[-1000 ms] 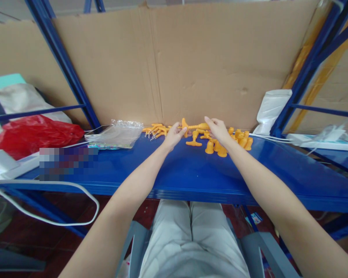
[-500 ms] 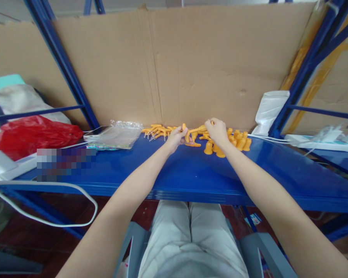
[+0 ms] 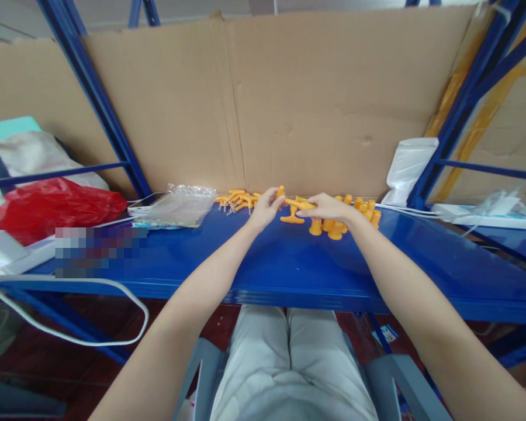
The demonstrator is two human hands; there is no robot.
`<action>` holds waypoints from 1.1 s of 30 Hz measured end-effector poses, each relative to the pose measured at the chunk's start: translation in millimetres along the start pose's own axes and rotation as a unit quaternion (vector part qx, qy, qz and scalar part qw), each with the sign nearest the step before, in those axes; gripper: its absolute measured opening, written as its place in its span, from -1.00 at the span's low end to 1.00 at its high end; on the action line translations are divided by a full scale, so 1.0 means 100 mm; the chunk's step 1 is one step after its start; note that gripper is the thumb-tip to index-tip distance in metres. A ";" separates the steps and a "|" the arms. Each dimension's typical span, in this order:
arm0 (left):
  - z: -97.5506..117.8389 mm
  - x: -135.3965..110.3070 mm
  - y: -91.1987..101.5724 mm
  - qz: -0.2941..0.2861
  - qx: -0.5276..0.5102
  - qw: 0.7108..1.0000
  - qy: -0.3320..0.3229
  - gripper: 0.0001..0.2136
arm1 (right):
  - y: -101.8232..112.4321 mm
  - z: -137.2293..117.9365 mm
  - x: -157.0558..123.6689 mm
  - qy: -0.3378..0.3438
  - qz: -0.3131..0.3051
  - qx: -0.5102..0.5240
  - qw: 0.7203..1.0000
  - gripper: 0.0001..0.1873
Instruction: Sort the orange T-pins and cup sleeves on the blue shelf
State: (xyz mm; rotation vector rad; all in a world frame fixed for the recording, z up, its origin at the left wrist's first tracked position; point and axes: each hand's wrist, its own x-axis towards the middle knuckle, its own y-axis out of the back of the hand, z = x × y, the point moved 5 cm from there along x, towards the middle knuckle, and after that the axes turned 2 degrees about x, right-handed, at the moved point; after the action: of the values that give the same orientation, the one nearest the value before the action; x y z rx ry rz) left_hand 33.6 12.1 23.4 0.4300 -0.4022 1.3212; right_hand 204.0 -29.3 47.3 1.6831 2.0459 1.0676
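Both my hands reach to the back of a blue metal shelf. My left hand pinches one end of a long orange plastic piece, and my right hand grips its other end, fingers closed. Under the piece lies an orange T-shaped part. A cluster of orange cone-shaped parts stands just right of my right hand. A small heap of orange parts with metal chains lies left of my left hand.
Clear plastic bags lie at the left on the shelf. A red bag and a white cable are farther left. A white packet leans at the right. Brown cardboard backs the shelf.
My right hand has turned from a raised fist to lying lower and flatter, stretched along the orange piece. My left hand has lifted its end slightly. The piece now lies more level.
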 end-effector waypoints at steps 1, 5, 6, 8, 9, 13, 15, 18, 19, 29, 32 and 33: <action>0.01 0.00 -0.01 -0.005 0.000 1.000 -0.007 -0.87 | 0.00 -0.02 -0.01 -0.006 0.000 -0.015 1.000 -0.60; 0.05 0.00 -0.03 -0.019 -0.002 0.999 -0.032 -0.82 | 0.01 -0.09 -0.03 -0.021 0.040 -0.097 0.994 -0.69; 0.06 0.00 -0.03 -0.018 -0.003 0.999 -0.038 -0.80 | 0.01 -0.10 -0.03 -0.021 0.044 -0.123 0.991 -0.73; 0.06 0.01 -0.03 -0.015 -0.003 0.999 -0.047 -0.78 | 0.01 -0.13 -0.03 -0.020 0.042 -0.173 0.984 -0.81; 0.07 0.01 -0.03 -0.013 -0.003 0.999 -0.051 -0.78 | 0.01 -0.14 -0.03 -0.022 0.039 -0.194 0.980 -0.83; 0.09 0.01 -0.04 -0.007 0.006 0.999 -0.052 -0.76 | 0.02 -0.16 -0.03 -0.021 0.038 -0.254 0.966 -0.85; 0.11 0.01 -0.05 -0.001 0.011 0.999 -0.043 -0.77 | 0.03 -0.17 -0.03 -0.021 0.040 -0.276 0.960 -0.83; 0.14 0.00 -0.06 0.006 0.014 1.000 -0.020 -0.80 | 0.04 -0.17 -0.02 -0.020 0.042 -0.306 0.951 -0.81; 0.15 -0.01 -0.07 0.008 0.012 1.000 -0.012 -0.81 | 0.03 -0.18 -0.02 -0.018 0.041 -0.312 0.949 -0.79; 0.20 -0.12 -0.11 0.051 -0.014 0.992 0.112 -0.70 | 0.02 -0.19 -0.03 0.021 0.094 -0.446 0.890 -0.62; 0.19 -0.13 -0.09 0.062 -0.028 0.989 0.129 -0.70 | 0.00 -0.19 -0.05 0.036 0.100 -0.453 0.885 -0.56; 0.18 -0.13 -0.08 0.064 -0.030 0.989 0.131 -0.70 | 0.00 -0.20 -0.06 0.041 0.101 -0.451 0.886 -0.53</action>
State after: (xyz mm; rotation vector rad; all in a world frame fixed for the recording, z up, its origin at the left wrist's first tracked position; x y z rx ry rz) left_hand 38.6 -9.7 30.9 0.1782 -0.2521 1.4652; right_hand 192.5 -42.0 59.5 1.3357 1.0721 1.7993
